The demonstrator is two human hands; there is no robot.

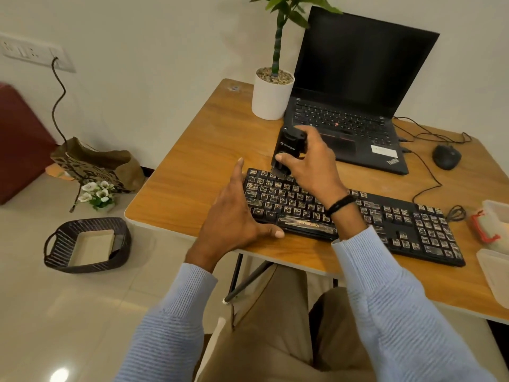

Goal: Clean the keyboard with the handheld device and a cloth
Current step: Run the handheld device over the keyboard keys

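Observation:
A black keyboard (399, 224) with dusty, smeared keys lies across the wooden table (192, 166). My right hand (311, 164) grips a black handheld device (286, 146) upright, its lower end touching the keyboard's far left corner. My left hand (234, 216) lies flat against the keyboard's left end, fingers straight, thumb along the front edge. No cloth shows.
An open black laptop (352, 106) and a white potted plant (271, 95) stand behind the keyboard. A black mouse (446, 156) with cable lies at right. Clear plastic containers (495, 257) sit at the right edge. A dark basket (88, 244) is on the floor.

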